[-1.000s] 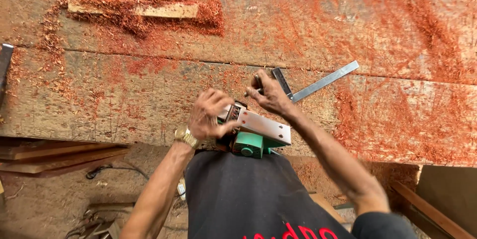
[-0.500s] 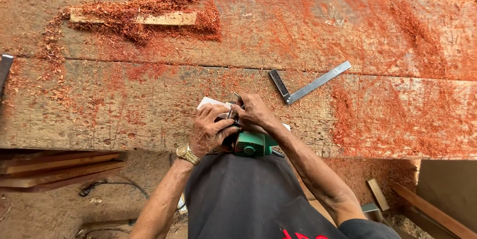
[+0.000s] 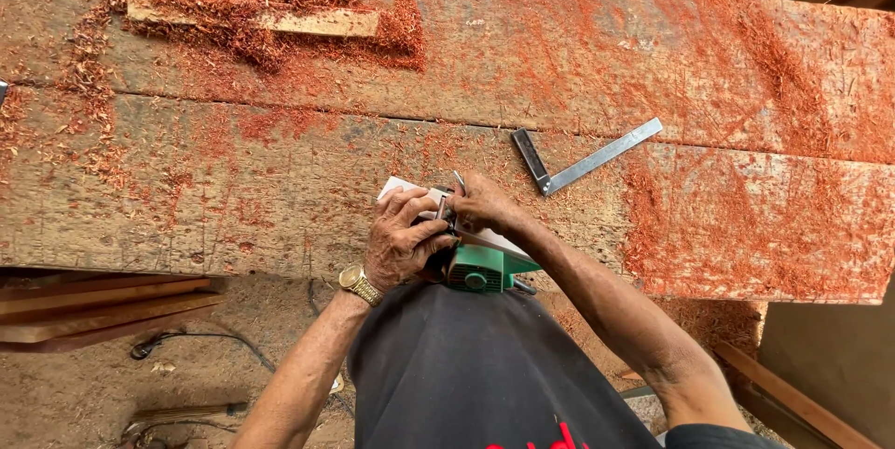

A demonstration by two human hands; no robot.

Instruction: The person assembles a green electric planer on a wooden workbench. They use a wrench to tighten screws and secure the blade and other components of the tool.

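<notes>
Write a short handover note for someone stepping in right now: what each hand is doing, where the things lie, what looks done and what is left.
Left hand: gripping the green power tool, which lies with its metal base plate up at the near edge of the workbench.
Right hand: fingers working on the middle of the plate, possibly with a small tool; too hidden to tell.
Try square lies just beyond, right of the hands. Wood offcut sits in red shavings at the far left.
Done: much planing, judging by the shavings. Left: finishing the work on the plate.
</notes>
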